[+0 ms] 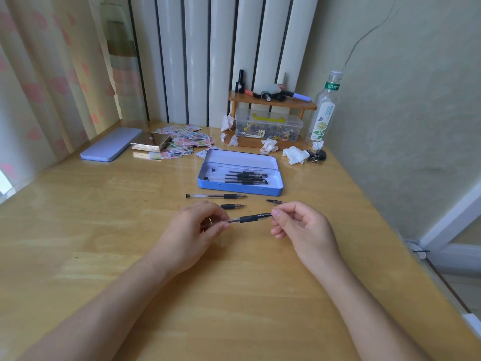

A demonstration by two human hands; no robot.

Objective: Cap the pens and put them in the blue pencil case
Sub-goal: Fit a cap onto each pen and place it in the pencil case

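Observation:
My left hand (194, 230) grips the clear barrel of a black gel pen (247, 218). My right hand (299, 227) pinches the pen's cap end, so the pen spans both hands just above the table. An uncapped pen (216, 196) lies beyond my hands. A second uncapped pen (233, 206) lies closer, partly hidden by my left hand. A loose black cap (274, 201) rests near my right fingers. The open blue pencil case (240, 188) sits further back and holds several capped pens (242, 177).
The case's lavender lid (110, 144) lies at the back left beside a metallic box (151, 143) and scattered stickers (182, 142). Crumpled tissues (295, 155), a clear bin of clips (269, 126) under a small wooden shelf, and a bottle (324, 110) stand at the back right.

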